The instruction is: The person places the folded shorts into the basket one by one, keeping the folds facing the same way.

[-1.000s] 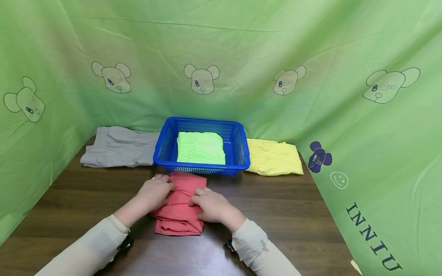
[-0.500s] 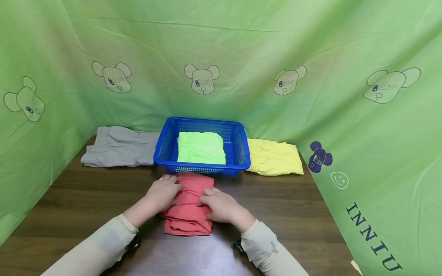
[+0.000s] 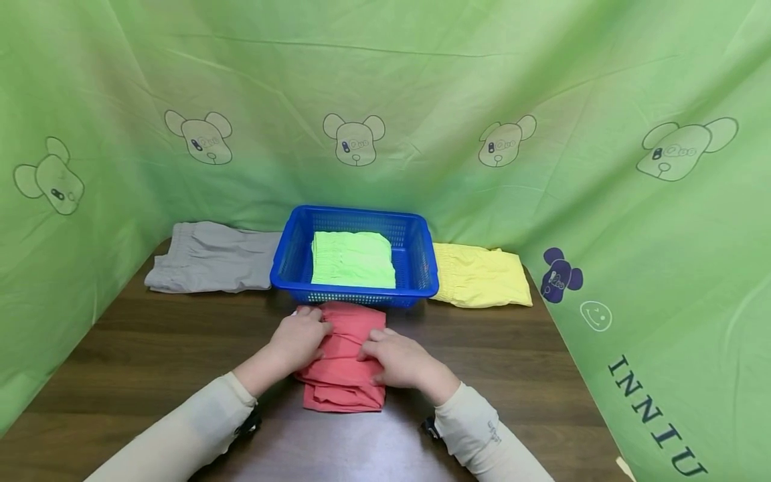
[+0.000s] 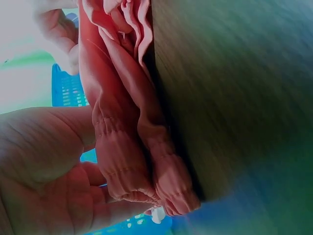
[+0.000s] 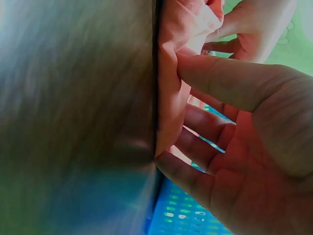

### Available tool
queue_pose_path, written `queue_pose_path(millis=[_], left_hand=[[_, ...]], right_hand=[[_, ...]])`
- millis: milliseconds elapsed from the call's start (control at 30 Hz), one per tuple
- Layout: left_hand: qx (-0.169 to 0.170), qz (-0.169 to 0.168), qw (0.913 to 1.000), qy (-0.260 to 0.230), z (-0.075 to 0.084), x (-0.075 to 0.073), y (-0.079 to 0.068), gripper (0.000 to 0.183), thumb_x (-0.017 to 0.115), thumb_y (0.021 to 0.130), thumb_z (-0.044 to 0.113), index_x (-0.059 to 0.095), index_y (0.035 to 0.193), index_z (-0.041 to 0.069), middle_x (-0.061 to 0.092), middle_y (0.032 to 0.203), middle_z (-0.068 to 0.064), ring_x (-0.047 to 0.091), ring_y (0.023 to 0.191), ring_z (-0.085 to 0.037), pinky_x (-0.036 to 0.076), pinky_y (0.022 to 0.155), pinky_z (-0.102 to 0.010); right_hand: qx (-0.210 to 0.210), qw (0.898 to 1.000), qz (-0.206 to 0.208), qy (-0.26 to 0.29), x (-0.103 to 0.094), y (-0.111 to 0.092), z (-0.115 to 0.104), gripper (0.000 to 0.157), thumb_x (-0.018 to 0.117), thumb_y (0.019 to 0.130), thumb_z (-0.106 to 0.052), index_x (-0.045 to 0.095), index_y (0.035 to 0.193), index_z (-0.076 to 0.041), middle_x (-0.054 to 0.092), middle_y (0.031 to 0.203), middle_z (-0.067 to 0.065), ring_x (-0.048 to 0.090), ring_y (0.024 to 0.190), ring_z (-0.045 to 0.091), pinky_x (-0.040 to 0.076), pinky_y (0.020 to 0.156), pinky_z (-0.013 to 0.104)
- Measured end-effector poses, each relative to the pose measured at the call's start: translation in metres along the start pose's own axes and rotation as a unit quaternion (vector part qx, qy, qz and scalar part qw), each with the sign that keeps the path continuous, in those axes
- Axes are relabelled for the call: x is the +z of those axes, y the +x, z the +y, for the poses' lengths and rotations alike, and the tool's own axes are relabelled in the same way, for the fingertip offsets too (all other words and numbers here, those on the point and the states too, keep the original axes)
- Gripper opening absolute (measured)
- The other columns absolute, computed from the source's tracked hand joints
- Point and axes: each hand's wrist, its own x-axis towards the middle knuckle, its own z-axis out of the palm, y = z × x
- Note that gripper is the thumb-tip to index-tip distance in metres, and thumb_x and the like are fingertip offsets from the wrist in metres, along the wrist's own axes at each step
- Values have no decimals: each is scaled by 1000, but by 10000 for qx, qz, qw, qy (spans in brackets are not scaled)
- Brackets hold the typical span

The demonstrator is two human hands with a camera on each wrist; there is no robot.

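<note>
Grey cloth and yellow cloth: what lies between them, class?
The blue basket, holding green cloth, stands between the grey cloth and yellow cloth in the head view.

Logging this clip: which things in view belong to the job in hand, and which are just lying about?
Part of the job:
red garment, touched by the left grip and right grip
blue basket, probably
green garment, folded inside the basket, probably

Apparently just lying about:
grey garment, left of the basket, untouched
yellow garment, right of the basket, untouched
</note>
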Motion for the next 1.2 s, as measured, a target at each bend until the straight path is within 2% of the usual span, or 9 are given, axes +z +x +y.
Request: queue_pose_path(millis=[267,433,667,1000,1200], left_hand=[[-62,45,9999,106,11,5,7,33,90,78,31,77,103,14,66,102,-14,58,97,-32,58,75,-50],[-199,119,9997,-48,15,8,8,32,88,79,28,77,104,13,67,103,-13,58,97,-31,58,73,-50],[-372,-54,9990,-242,14,12,5,35,84,83,30,77,114,16,68,113,-10,58,104,-28,58,77,-46],[-337,-39,9923,-1194,-1,13,-6,40,82,86,26,74,124,15,68,130,-7,58,125,-30,53,100,-48],[-425,-76,9805,-1917,-7,10,-11,39,77,91,18,70,129,11,68,131,-9,55,132,-34,47,109,-52]], right_hand=[[51,10000,5,83,-3,-10,9,33,88,79,-22,73,109,-23,57,103,-7,55,105,16,52,86,28],[24,10000,57,51,-2,-13,13,33,88,79,-22,73,109,-23,56,102,-6,54,102,16,52,84,28],[-26,9999,124,42,1,-18,13,31,85,82,-20,73,111,-20,57,102,-5,55,102,17,52,87,28],[-95,9996,256,-25,4,-21,13,31,85,81,-19,73,110,-20,56,101,-5,56,102,17,51,88,28],[-49,9997,235,42,2,-21,12,30,85,81,-19,74,109,-19,56,100,-5,56,101,17,51,88,28]])
